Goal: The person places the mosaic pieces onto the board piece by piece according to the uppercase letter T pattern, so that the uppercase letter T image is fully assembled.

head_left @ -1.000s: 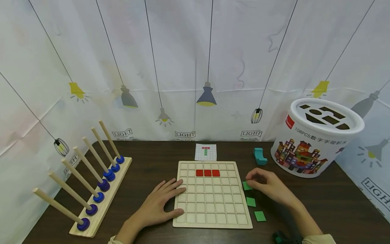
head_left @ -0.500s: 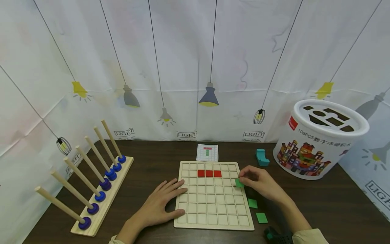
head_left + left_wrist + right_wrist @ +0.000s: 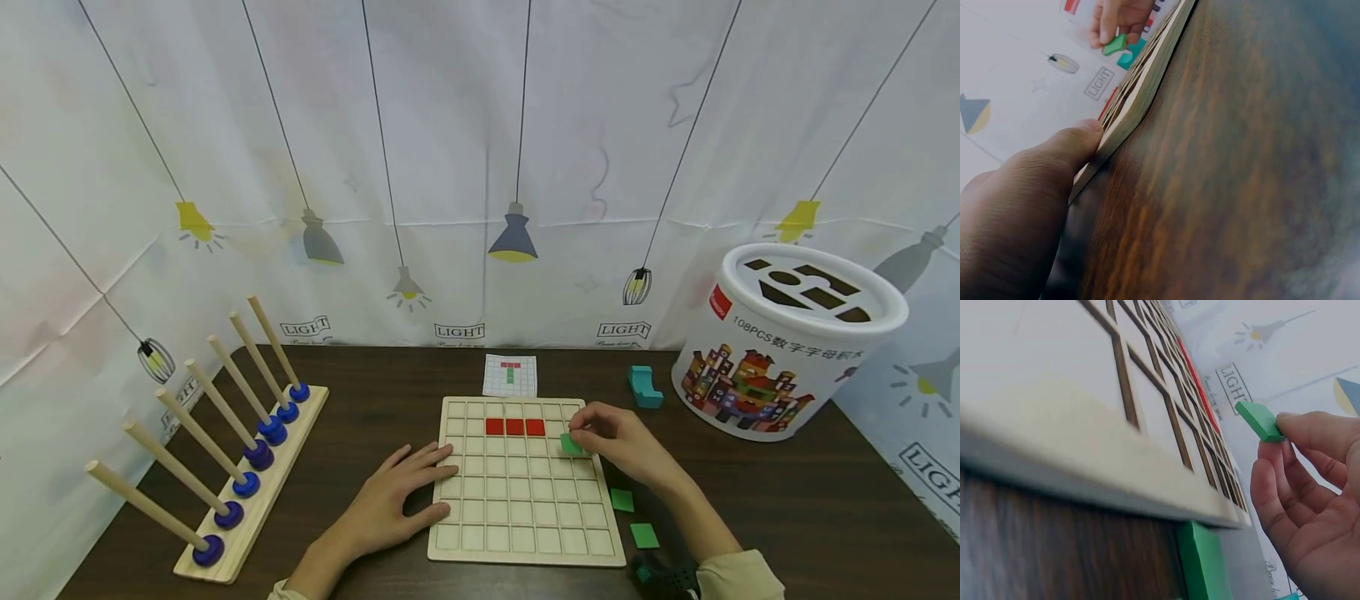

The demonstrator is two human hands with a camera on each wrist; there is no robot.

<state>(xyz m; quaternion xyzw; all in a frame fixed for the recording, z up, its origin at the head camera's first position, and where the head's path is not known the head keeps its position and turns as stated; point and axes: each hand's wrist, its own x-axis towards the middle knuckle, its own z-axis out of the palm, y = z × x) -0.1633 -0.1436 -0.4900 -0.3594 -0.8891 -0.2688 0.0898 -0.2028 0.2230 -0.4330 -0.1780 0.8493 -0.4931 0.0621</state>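
Note:
A wooden grid board (image 3: pixel 495 536) lies on the dark table, with three red square tiles (image 3: pixel 514 427) side by side in its second row. My right hand (image 3: pixel 622 442) pinches a green square tile (image 3: pixel 571 445) between thumb and fingertips, above the right part of the board. The right wrist view shows that green tile (image 3: pixel 1260 420) raised over the grid. My left hand (image 3: pixel 393 500) rests with spread fingers at the board's left edge; its thumb (image 3: pixel 1079 142) touches the edge in the left wrist view. Two more green tiles (image 3: pixel 622 500) lie right of the board.
Behind the board lies a small pattern card (image 3: pixel 510 376) with a red and green T. A teal block (image 3: pixel 645 387) and a large white bucket (image 3: pixel 780 350) stand at the back right. On the left is a wooden peg rack (image 3: pixel 255 492) with blue and purple rings.
My right hand has picked up the farthest green tile from beside the board and carried it left, over the grid. The left hand stays at the board's edge.

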